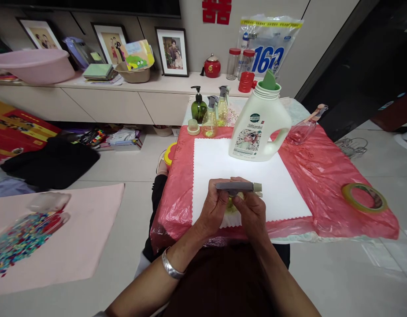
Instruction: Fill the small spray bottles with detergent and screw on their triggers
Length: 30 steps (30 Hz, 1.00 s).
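Note:
Both my hands are wrapped round a spray bottle with a grey trigger head [234, 188] at the near part of the table. My left hand [214, 206] grips it from the left and my right hand [254, 211] from the right, with the thumbs close together below the head. Most of its yellowish body is hidden by my fingers. Under it lies a white scallop-edged cloth [210, 167]. Beyond my hands a large white detergent jug [259, 127] stands uncapped, with a green spout piece at its mouth. Its cap [193, 127] seems to be the pale one at the left.
Two yellowish spray bottles [209, 121] and a green pump bottle [198, 107] stand at the back left. A pink bottle [301, 132] and a tape roll [364, 197] are on the right of the red-covered table [325, 176]. Colourful pieces [25, 237] lie on a pink sheet at left.

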{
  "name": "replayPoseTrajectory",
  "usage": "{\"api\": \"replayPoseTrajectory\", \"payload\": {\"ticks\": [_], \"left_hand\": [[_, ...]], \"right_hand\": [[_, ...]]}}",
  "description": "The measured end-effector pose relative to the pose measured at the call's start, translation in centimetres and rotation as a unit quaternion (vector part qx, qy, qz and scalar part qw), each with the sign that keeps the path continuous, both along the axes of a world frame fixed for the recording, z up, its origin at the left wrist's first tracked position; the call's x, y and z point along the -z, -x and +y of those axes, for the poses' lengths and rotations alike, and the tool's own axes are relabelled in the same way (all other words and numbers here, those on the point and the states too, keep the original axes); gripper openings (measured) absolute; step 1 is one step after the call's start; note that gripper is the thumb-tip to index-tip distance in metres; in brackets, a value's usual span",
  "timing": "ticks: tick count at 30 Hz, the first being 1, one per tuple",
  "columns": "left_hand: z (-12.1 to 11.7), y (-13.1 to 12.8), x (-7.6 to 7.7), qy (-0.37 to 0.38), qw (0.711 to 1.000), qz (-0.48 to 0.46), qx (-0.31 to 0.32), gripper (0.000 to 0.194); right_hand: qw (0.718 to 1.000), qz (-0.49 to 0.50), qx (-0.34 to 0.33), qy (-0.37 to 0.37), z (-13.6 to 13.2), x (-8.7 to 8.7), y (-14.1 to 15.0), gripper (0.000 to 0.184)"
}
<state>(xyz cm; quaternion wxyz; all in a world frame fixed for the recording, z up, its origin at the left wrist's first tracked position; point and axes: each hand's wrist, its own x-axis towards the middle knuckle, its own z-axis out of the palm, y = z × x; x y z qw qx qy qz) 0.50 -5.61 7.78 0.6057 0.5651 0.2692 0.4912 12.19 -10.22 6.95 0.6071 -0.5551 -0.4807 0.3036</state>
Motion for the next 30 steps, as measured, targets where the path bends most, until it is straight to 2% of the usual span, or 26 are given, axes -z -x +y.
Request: {"api": "replayPoseTrajectory", "payload": {"ticks": [5,9,15,21,25,30], "left_hand": [[0.1,0.0,0.0,-0.003,0.999,-0.033,0.032,0.028],[0.3,-0.5,0.0,-0.011,0.998,-0.056,0.022,0.028],[0.5,-1.0,0.6,-0.025,0.999,-0.039,0.019,0.025],[0.6,-1.2,0.9,-0.026,0.999,-0.047,0.005,0.025],[0.7,-1.3,1.3,-0.016,0.999,-0.041,-0.004,0.030],[0.6,-1.3,1.0,-0.014,0.999,-0.031,-0.009,0.032]], "right_hand": [[0.997,0.074,-0.016,-0.011,0.1,0.6,-0.1,0.043],[0.997,0.056,-0.046,-0.008,0.1,0.8,-0.6,0.032],[0.999,0.015,-0.036,-0.007,0.2,0.6,-0.9,0.035],[0.998,0.049,-0.031,-0.026,0.2,0.9,-0.7,0.035],[0.995,0.075,-0.042,-0.042,0.4,0.5,-0.5,0.033],[0.996,0.065,-0.014,-0.052,0.5,-0.5,-0.1,0.025]]}}
